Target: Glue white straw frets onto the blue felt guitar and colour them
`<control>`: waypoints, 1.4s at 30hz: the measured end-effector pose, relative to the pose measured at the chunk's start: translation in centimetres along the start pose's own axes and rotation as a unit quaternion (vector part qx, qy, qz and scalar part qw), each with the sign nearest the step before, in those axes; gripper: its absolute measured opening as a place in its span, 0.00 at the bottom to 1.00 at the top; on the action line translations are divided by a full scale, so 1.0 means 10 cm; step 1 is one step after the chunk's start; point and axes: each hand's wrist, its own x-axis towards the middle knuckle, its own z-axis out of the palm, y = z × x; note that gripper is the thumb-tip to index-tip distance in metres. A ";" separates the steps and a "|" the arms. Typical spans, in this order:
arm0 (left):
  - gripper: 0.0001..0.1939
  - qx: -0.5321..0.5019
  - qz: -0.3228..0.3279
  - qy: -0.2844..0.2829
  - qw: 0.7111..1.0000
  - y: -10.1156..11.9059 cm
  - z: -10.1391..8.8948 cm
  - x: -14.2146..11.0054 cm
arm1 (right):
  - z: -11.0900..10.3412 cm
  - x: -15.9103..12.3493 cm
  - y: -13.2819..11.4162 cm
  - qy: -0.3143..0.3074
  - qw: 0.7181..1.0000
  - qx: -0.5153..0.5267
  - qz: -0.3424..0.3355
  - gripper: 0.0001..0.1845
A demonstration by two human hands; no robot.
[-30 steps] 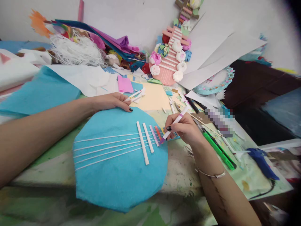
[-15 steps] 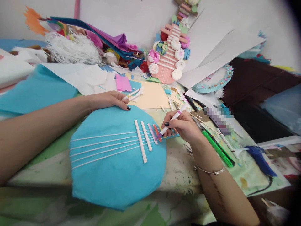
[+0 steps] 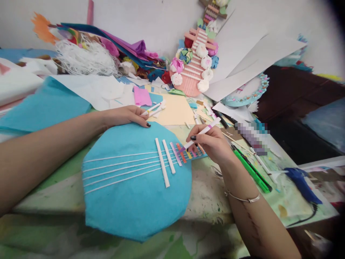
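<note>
A craft guitar covered in blue paper lies at the table's front edge, with white strings running along it. Across the strings sit two white strips, a purple strip, an orange-red strip and several smaller coloured ones toward the neck. My right hand is closed around a white felt-tip pen with a purple band, its purple tip over the coloured strips; contact is unclear. My left hand rests on the guitar's far edge, closed on white felt-tip pens, one with a yellow band.
A pink guitar with paper flowers leans against the wall. White string and coloured paper lie piled at the back. On the right are a green utility knife, a blue glue gun and loose pens.
The purple pen has lifted slightly and tilted flatter, its tip shifting up from the orange-red strip. My left hand keeps its place on the guitar. The view has shifted a little.
</note>
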 end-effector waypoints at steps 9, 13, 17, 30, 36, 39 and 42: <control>0.20 -0.025 -0.005 -0.006 1.000 0.02 0.03 -0.03 | 0.06 0.03 0.02 0.012 0.997 -0.058 -0.045 0.05; 0.19 -0.025 -0.004 -0.007 1.000 0.03 0.04 -0.03 | 0.09 0.02 -0.01 0.010 0.996 -0.073 -0.041 0.05; 0.18 -0.017 -0.003 0.000 1.000 0.03 0.04 -0.04 | 0.10 0.02 -0.03 0.010 0.996 -0.086 -0.035 0.04; 0.19 -0.011 0.011 -0.013 1.000 0.01 0.02 -0.02 | 0.08 -0.06 -0.06 0.003 0.997 -0.076 0.002 0.04; 0.18 -0.014 0.002 0.003 1.000 0.02 0.03 -0.03 | 0.05 -0.05 -0.05 0.021 0.994 -0.106 -0.017 0.04; 0.18 -0.013 0.004 0.003 1.000 0.03 0.04 -0.02 | 0.04 -0.04 -0.03 0.022 0.993 -0.107 -0.034 0.04; 0.18 -0.012 0.003 0.000 1.000 0.02 0.02 -0.01 | 0.03 -0.03 -0.02 0.033 0.992 -0.102 -0.060 0.05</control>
